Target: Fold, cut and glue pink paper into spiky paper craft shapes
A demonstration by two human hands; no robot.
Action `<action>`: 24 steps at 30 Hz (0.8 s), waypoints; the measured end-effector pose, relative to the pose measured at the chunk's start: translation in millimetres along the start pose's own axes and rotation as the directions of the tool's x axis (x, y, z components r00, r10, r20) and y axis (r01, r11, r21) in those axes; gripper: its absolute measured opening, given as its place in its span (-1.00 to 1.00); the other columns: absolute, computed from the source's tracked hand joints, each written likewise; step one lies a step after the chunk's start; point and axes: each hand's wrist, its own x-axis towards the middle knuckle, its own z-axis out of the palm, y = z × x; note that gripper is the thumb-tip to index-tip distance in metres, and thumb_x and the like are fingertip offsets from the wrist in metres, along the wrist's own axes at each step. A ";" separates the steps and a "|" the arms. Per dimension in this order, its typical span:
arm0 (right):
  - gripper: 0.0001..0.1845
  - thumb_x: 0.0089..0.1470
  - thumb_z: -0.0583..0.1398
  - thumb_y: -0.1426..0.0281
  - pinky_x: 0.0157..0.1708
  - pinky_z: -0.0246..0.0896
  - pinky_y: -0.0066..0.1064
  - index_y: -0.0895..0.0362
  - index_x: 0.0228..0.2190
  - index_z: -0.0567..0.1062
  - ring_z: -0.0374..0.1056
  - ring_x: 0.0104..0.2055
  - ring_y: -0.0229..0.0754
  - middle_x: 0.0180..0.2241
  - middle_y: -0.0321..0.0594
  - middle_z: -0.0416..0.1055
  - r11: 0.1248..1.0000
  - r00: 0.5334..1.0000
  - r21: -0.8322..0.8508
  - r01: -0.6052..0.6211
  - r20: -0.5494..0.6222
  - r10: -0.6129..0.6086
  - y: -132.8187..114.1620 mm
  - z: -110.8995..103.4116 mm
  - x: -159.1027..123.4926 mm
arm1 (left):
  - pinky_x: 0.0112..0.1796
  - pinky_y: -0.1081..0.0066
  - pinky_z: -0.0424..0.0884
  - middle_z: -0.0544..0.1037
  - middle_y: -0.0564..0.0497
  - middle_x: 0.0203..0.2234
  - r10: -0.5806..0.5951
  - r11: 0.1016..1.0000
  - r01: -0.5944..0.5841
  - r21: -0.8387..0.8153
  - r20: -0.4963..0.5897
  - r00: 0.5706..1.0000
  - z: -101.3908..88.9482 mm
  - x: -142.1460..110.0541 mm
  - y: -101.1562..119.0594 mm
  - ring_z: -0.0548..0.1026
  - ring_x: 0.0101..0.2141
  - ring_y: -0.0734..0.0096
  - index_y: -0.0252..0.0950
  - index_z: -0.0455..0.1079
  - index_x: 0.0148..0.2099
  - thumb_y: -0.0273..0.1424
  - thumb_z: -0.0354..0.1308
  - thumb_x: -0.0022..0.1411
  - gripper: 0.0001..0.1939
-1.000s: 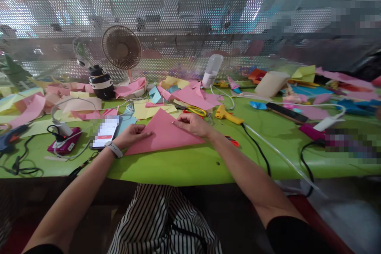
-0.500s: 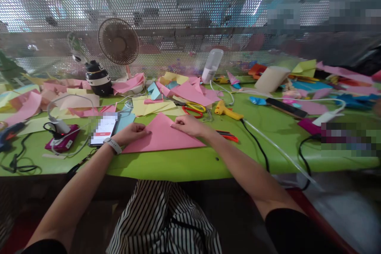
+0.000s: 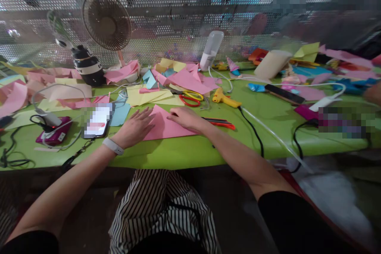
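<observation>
A pink sheet of paper (image 3: 162,126), folded into a triangle, lies on the green tabletop in front of me. My left hand (image 3: 137,127), a pale band on its wrist, rests flat over the left part of the paper with its fingers stretched out. At the right slanting edge, my right hand (image 3: 183,118) has its fingers curled in and pinches the paper; part of that side is hidden beneath it. Just right of this hand lies an orange-and-black cutter (image 3: 222,123). Scissors with red and yellow handles (image 3: 192,98) sit behind the paper.
A phone (image 3: 99,121) and a purple power strip (image 3: 55,133) lie to the left. A yellow glue gun (image 3: 226,99) with a trailing cord is on the right. A fan (image 3: 107,20), a black bottle (image 3: 86,67) and paper scraps (image 3: 190,81) line the back.
My left hand has gone from a closed grip at the paper's left edge to lying flat on it. My right hand stays at the right edge. The camera view has shifted slightly.
</observation>
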 end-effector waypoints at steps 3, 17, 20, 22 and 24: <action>-0.69 0.25 0.15 0.20 -0.45 -0.12 -0.42 0.12 -0.46 0.41 0.23 -0.39 -0.21 -0.41 -0.23 0.46 1.000 1.000 -0.008 0.005 -0.014 -0.005 1.9 3.2 1.5 | 0.33 0.09 -0.08 0.03 -0.14 0.40 0.041 0.998 -0.036 -0.044 0.110 0.993 10.2 3.2 12.0 -0.07 0.39 0.24 -0.35 -0.04 0.44 -0.21 -0.33 0.49 -0.41; -0.71 0.22 0.17 0.16 -0.43 -0.04 -0.41 0.10 -0.39 0.48 0.32 -0.34 -0.19 -0.34 -0.21 0.53 0.997 0.997 0.012 -0.071 -0.017 0.071 1.3 -0.4 -2.4 | 0.34 0.12 -0.16 -0.05 -0.04 0.42 0.028 1.000 -0.026 -0.014 0.179 0.983 32.7 4.8 12.1 -0.09 0.40 0.27 -0.26 -0.06 0.46 -0.21 -0.38 0.49 -0.41; -0.71 0.21 0.17 0.14 -0.42 0.00 -0.41 0.10 -0.36 0.49 0.37 -0.30 -0.16 -0.32 -0.19 0.55 0.995 0.994 -0.012 -0.100 -0.044 0.099 14.0 1.7 2.4 | 0.34 0.14 -0.16 -0.06 -0.03 0.42 0.014 1.000 -0.014 -0.006 0.201 0.979 31.4 6.1 12.8 -0.10 0.40 0.29 -0.27 -0.06 0.46 -0.21 -0.38 0.49 -0.41; -0.70 0.23 0.15 0.16 -0.38 0.05 -0.39 0.12 -0.34 0.51 0.40 -0.27 -0.12 -0.30 -0.14 0.56 0.988 0.988 -0.053 -0.145 -0.069 0.141 27.5 -1.1 6.6 | 0.34 0.14 -0.15 -0.05 -0.02 0.42 0.009 1.000 -0.008 -0.009 0.196 0.981 31.4 6.7 12.8 -0.10 0.40 0.28 -0.25 -0.09 0.47 -0.19 -0.36 0.49 -0.40; -0.71 0.25 0.14 0.19 -0.32 0.12 -0.38 0.14 -0.29 0.52 0.42 -0.22 -0.09 -0.27 -0.09 0.56 0.978 0.980 -0.077 -0.191 -0.070 0.186 39.9 -7.6 8.2 | 0.34 0.12 -0.15 -0.05 -0.01 0.42 0.008 1.000 -0.004 -0.020 0.185 0.983 31.9 6.9 12.6 -0.10 0.40 0.27 -0.23 -0.10 0.47 -0.16 -0.35 0.48 -0.39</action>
